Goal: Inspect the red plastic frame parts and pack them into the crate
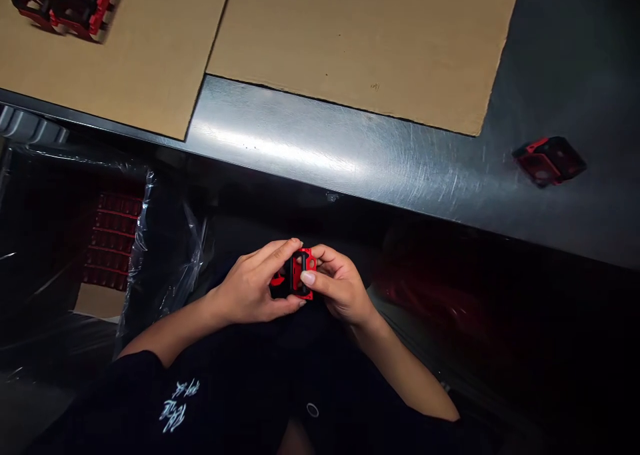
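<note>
A small red and black plastic part (296, 275) with a round hole at its right end is held between both hands, in front of my lap. My left hand (255, 282) wraps it from the left, thumb and fingers at its upper and lower edges. On the other side, my right hand (340, 283) pinches its right end, the thumb pressed on the black portion. The fingers cover much of the part, so its full shape is hidden. Another red and black part (549, 162) lies on the metal table to the right.
Cardboard sheets (360, 48) cover much of the metal table (300, 142). Several red and black parts (65, 5) stand grouped at the upper left. Below the table edge, a plastic-lined container (145, 242) holds rows of red parts (114, 235).
</note>
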`<state>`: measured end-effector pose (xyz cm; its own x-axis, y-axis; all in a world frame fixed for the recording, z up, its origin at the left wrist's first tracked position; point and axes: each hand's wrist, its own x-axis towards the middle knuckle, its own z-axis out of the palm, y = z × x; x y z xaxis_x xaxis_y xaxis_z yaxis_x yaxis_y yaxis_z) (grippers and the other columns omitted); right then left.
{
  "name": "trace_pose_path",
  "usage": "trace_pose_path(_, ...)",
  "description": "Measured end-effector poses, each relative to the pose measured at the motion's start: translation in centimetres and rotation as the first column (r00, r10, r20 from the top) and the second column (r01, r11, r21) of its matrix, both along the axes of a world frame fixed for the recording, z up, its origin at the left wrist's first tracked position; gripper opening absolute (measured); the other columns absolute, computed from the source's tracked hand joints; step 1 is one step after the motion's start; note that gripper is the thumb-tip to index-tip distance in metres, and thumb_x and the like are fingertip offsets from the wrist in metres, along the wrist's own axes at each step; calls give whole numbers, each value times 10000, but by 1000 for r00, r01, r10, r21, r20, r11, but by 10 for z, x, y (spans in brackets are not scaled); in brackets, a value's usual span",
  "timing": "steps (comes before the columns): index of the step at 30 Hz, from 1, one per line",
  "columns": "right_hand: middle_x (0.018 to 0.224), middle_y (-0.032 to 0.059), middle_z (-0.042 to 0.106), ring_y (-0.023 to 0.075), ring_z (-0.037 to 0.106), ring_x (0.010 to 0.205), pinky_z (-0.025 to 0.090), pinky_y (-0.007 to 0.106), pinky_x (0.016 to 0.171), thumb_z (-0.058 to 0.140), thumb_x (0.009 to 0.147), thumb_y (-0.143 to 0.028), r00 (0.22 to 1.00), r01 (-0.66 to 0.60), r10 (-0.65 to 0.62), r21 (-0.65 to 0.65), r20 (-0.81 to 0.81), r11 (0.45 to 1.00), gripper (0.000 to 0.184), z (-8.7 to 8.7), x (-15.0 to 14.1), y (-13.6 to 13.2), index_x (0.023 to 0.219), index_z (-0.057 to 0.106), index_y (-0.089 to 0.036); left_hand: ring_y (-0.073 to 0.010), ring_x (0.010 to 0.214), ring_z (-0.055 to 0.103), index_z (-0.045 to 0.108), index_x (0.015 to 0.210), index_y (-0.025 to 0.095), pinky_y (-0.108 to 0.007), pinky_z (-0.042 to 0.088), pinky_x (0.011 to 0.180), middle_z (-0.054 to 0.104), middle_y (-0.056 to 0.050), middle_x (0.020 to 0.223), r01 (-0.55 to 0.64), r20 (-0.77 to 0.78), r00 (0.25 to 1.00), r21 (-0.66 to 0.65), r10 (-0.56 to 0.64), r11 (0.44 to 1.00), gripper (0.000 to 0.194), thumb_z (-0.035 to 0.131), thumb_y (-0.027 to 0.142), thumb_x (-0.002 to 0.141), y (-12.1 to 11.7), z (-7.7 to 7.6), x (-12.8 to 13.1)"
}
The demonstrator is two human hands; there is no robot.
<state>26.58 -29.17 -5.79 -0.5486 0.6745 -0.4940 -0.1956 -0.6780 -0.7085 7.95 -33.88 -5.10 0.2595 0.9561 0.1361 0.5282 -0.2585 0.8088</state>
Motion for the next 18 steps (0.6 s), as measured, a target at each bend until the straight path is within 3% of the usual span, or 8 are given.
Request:
trace_pose_path(5,641,-53,595,121,569,564,506,268,583,898,703,-334,995,-43,30,135,95,990,300,6,-3,0,859,667,-223,-272,1221,652,367,1534,226,-422,612,968,623,-157,1359,31,-16,999,36,-31,999,806,740,267,820,1,-3,0)
trace_pose_path(9,679,-45,576,126,551,613,494,274,632,870,738,-348,987,23,-65,267,148,963,291,8,-1,-2,922,679,-230,-293,1228,651,396,1475,239,-455,600,971,627,-166,1348,-19,176,984,68,7,998,803,792,275,778,3,-14,-1)
trace_pose_path(13,750,-5,615,151,561,675,466,279,633,724,887,-416,991,83,-109,284,76,955,221,3,4,-3,1009,686,-236,-299,1218,663,348,1468,247,-395,618,872,594,-201,1391,-64,397,918,96,21,993,876,849,275,749,3,-23,-2)
trace_pose_path(18,751,-5,598,148,532,664,442,277,623,713,883,-403,993,40,-67,262,95,964,206,-2,5,-3,994,690,-232,-264,1144,700,360,1462,224,-339,623,830,575,-223,1419,-87,411,910,52,58,995,875,856,229,740,1,-21,-2)
